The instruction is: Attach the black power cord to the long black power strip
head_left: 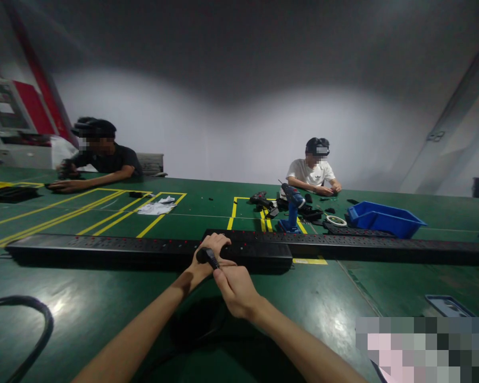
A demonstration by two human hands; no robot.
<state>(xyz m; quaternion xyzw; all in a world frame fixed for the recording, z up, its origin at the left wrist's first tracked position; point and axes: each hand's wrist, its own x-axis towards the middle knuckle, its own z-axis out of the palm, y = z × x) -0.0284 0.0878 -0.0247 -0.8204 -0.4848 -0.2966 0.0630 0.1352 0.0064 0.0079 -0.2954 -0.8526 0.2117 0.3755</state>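
Note:
A long black power strip (115, 250) with small red marks along its top lies across the green table in front of me. My left hand (207, 250) is on it near its right part, fingers curled over the top. My right hand (236, 291) is closed round a black power plug (208, 257), whose head points up and left, just in front of my left wrist. A second long black power strip (355, 249) lies behind the first and runs off to the right.
Beyond the strips stand a blue cordless drill (291, 207), a blue bin (387, 218) and a roll of tape (336, 221). White papers (157, 206) lie farther left. A thick black cable (43, 319) curves at left front. Two people sit across the table (207, 213).

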